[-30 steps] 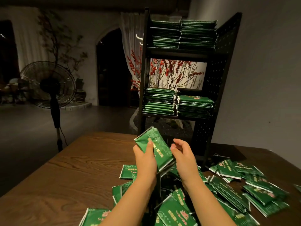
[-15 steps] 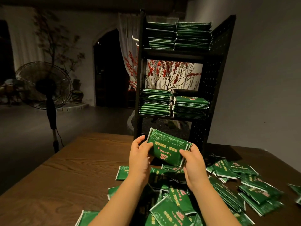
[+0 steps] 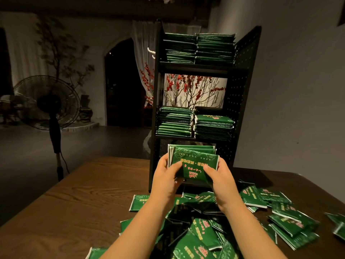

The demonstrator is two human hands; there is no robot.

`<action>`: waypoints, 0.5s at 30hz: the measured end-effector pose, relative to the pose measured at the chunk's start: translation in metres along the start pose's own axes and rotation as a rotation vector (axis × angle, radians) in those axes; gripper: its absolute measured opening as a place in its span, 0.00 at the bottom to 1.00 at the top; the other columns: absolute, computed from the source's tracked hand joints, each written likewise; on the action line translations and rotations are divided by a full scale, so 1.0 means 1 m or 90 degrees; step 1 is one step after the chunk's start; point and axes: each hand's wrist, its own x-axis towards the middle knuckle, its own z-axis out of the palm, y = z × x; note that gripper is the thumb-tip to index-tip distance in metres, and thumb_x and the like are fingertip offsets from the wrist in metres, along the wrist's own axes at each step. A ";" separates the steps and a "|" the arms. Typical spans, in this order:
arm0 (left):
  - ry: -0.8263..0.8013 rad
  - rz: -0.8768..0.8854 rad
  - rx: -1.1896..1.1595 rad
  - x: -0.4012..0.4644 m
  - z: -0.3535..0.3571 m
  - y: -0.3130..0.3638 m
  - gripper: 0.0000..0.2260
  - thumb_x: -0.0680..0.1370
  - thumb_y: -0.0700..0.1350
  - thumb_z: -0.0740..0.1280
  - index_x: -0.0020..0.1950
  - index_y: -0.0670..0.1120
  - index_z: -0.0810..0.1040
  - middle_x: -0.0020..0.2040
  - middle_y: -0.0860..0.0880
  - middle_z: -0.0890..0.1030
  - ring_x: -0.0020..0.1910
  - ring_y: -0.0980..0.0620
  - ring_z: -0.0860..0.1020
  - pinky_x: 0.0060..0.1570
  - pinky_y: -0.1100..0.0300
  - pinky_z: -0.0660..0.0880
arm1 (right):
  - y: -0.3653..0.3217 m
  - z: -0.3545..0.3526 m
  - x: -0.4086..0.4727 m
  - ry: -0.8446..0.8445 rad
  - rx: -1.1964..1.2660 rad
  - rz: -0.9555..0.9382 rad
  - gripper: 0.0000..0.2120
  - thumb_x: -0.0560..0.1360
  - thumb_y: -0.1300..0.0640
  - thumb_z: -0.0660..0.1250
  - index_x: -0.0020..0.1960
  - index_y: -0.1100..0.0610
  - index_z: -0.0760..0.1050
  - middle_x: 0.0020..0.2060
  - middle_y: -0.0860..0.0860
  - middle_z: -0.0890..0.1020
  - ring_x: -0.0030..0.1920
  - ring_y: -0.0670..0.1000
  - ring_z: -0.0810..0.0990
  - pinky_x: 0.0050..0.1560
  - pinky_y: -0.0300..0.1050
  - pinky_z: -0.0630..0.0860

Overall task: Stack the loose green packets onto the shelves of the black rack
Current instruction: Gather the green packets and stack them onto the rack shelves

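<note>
A small bundle of green packets [image 3: 194, 161] is gripped between my left hand [image 3: 166, 176] and my right hand [image 3: 220, 179], one hand on each short end. The bundle hangs in front of the lowest opening of the black rack [image 3: 240, 94], just above the table. The rack's top shelf carries two stacks of green packets [image 3: 199, 48]. Its middle shelf carries two more stacks [image 3: 194, 122]. Many loose green packets [image 3: 291, 223] lie scattered on the wooden table [image 3: 71, 200] below and to the right of my arms.
A black standing fan [image 3: 49, 103] stands on the floor to the left of the table. A grey wall [image 3: 298, 90] is close behind the rack on the right. Red-blossom branches [image 3: 192, 90] show through the rack's open back.
Both hands have lifted and pushed forward toward the rack's bottom opening. The held packets, tilted a second ago, are now level and squared into a bundle gripped at both ends.
</note>
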 end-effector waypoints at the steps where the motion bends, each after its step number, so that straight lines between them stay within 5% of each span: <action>1: 0.026 -0.019 -0.072 0.000 0.003 -0.001 0.14 0.80 0.39 0.66 0.64 0.49 0.75 0.57 0.43 0.83 0.51 0.48 0.83 0.48 0.53 0.80 | -0.001 0.001 0.000 -0.001 -0.007 -0.010 0.08 0.79 0.61 0.64 0.56 0.50 0.73 0.52 0.51 0.82 0.54 0.52 0.82 0.57 0.55 0.78; 7: 0.103 -0.177 -0.607 -0.008 0.037 -0.002 0.27 0.79 0.61 0.62 0.65 0.41 0.75 0.62 0.36 0.79 0.63 0.36 0.76 0.67 0.39 0.68 | 0.002 0.016 -0.003 0.008 0.004 -0.044 0.10 0.80 0.64 0.63 0.55 0.49 0.70 0.51 0.49 0.80 0.50 0.45 0.80 0.46 0.38 0.76; 12: 0.103 -0.213 -0.637 -0.005 0.051 -0.003 0.30 0.79 0.65 0.58 0.69 0.42 0.72 0.65 0.36 0.76 0.64 0.34 0.74 0.70 0.36 0.64 | 0.005 0.014 -0.006 0.016 -0.010 -0.044 0.17 0.78 0.66 0.64 0.63 0.52 0.67 0.53 0.47 0.80 0.48 0.39 0.81 0.43 0.35 0.78; 15: 0.115 -0.220 -0.564 -0.004 0.059 -0.001 0.28 0.81 0.64 0.56 0.69 0.43 0.72 0.64 0.37 0.76 0.61 0.36 0.75 0.63 0.38 0.69 | 0.000 0.006 -0.003 0.051 -0.057 -0.079 0.13 0.79 0.64 0.64 0.57 0.49 0.69 0.50 0.45 0.79 0.47 0.38 0.79 0.40 0.29 0.75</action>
